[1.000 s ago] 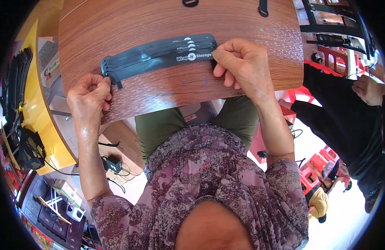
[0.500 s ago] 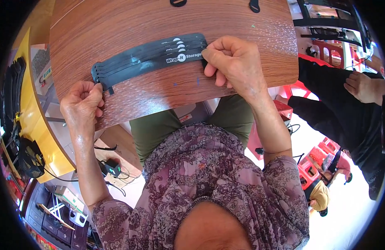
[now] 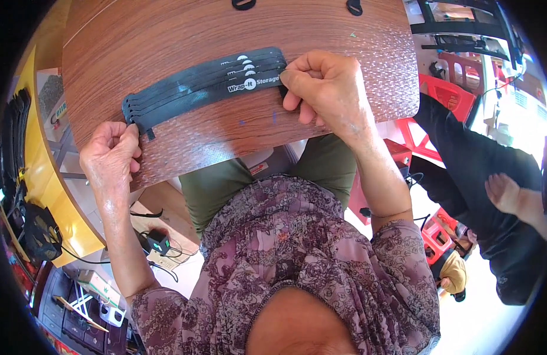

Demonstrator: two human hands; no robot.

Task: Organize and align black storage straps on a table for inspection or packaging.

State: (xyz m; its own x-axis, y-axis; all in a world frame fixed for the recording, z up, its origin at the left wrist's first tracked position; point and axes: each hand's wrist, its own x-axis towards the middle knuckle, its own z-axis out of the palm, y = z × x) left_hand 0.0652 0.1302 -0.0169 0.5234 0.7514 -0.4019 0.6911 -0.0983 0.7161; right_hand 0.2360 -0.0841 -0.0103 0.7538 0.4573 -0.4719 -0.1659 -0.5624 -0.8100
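Several black straps with white print [image 3: 190, 94] lie on the wooden table, overlapped like steps so that each edge shows. My left hand [image 3: 110, 151] is closed, thumb and finger pinching the left end of the nearest strap, where a small black tab hangs out below. At the right end, my right hand [image 3: 327, 89] pinches the same strap between thumb and bent fingers. Its fingertips partly cover that end. Between my hands the straps run in a slight curve.
Two black looped strap ends [image 3: 244, 5] [image 3: 354, 7] lie at the table's far edge. A yellow board [image 3: 66, 207] with black straps beyond it stands at the left. To the right are red plastic stools [image 3: 448, 97] and a person in dark clothes [image 3: 510, 219].
My hands keep their pinch on the strap, with hardly any movement against the table. The whole view has shifted slightly. At the right, the other person's hand has moved lower.
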